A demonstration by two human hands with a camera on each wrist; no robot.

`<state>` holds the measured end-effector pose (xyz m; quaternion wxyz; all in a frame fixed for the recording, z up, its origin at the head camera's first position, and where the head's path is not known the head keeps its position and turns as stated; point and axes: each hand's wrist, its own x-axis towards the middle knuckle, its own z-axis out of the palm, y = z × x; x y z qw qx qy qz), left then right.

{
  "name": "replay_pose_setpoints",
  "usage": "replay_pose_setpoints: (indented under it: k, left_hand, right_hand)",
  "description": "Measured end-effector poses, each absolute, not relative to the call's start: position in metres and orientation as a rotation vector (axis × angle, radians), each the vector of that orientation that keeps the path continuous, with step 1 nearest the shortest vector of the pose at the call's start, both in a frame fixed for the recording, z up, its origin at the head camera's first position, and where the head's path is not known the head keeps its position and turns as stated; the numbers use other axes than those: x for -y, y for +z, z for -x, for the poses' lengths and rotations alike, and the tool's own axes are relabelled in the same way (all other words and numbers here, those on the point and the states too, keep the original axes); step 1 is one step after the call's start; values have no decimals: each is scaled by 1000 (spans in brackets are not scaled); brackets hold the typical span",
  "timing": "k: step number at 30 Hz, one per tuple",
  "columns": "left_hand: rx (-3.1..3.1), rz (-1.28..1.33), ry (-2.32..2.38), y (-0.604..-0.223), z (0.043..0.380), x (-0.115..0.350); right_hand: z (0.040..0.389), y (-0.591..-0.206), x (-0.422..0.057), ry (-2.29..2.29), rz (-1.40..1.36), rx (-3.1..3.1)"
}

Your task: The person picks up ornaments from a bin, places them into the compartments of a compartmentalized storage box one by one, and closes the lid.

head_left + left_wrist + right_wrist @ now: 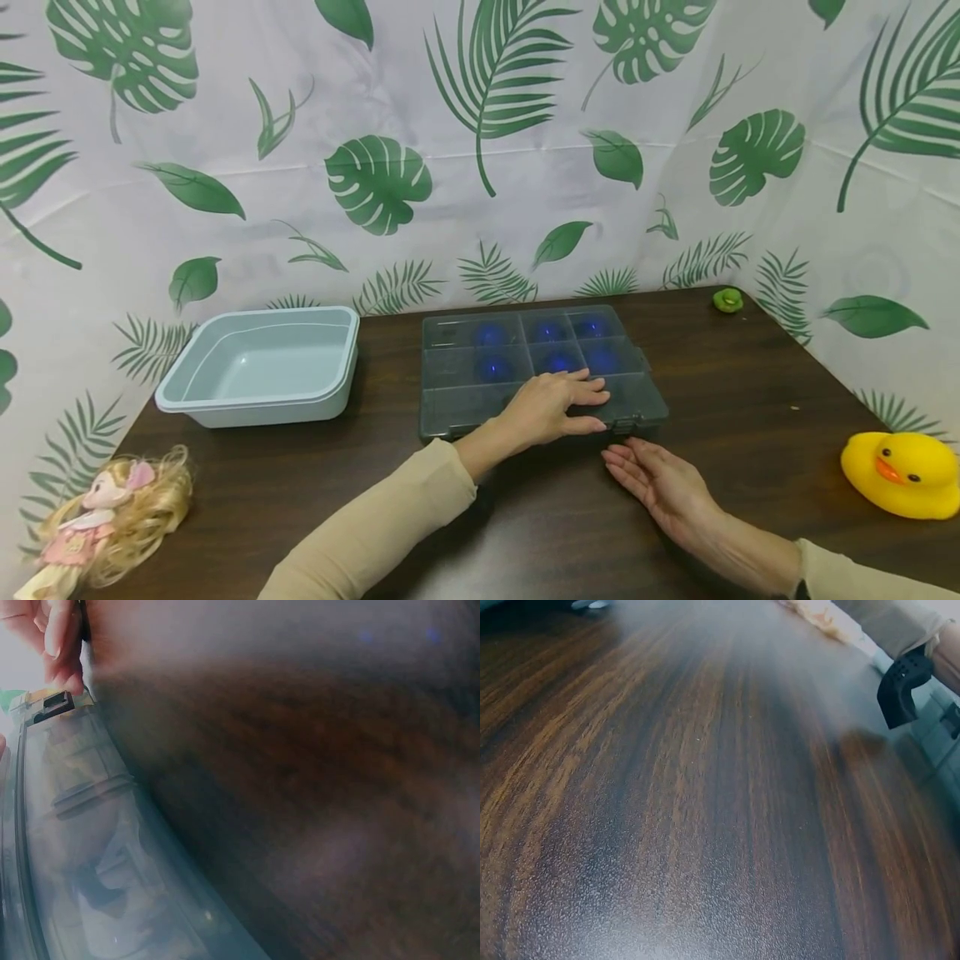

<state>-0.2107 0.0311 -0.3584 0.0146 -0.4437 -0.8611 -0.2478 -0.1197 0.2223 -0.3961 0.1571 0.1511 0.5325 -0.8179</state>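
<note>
A grey see-through divided box [465, 408] lies closed on the table, with several glowing blue spots [492, 367] showing through its lid. My left hand [553, 404] rests on the front right part of the lid, its fingers stretched toward the right. Close by the front latch [625, 426] is my right hand [663, 485], palm turned inward, its loosely bent fingertips right at the box's front edge. In the left wrist view, fingertips [66, 675] stand right at a latch [54, 706] on the box wall. The right wrist view shows mostly tabletop [705, 787].
A pale blue basin [258, 408] stands to the left of the box. At the left front lies a blond doll [82, 529]. A yellow toy duck [903, 475] sits at the right, and a small green toy [727, 300] at the back right corner. Leaf-printed cloth [285, 192] hangs behind.
</note>
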Motion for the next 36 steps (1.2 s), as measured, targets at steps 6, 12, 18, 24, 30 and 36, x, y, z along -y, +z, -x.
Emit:
replay_pose_setpoints:
  k: [6,12,18,24,30,36]
  left_hand:
    - [2674,1375,-775,-359,211,-31]
    - [2662,1370,-780,-360,213,-30]
    - [2662,1364,-770,-359,215,-30]
    - [2681,1365,-764,-361,214,-30]
    - [2688,1347,-765,-358,215,-29]
    - [2717,1348,-759,-358,215,-29]
  right_hand:
    - [119,-396,-224,-2351,-439,-1481]
    - [116,-396,-224,-2360,-435,-1571]
    - [122,-398,-224,-2367,-370,-1708]
    - [130,-399,-224,-2340,-340,-1792]
    - [136,-394,-222,-2253,-366,-1828]
    - [135,-392,-220,-2239,-364,-1792]
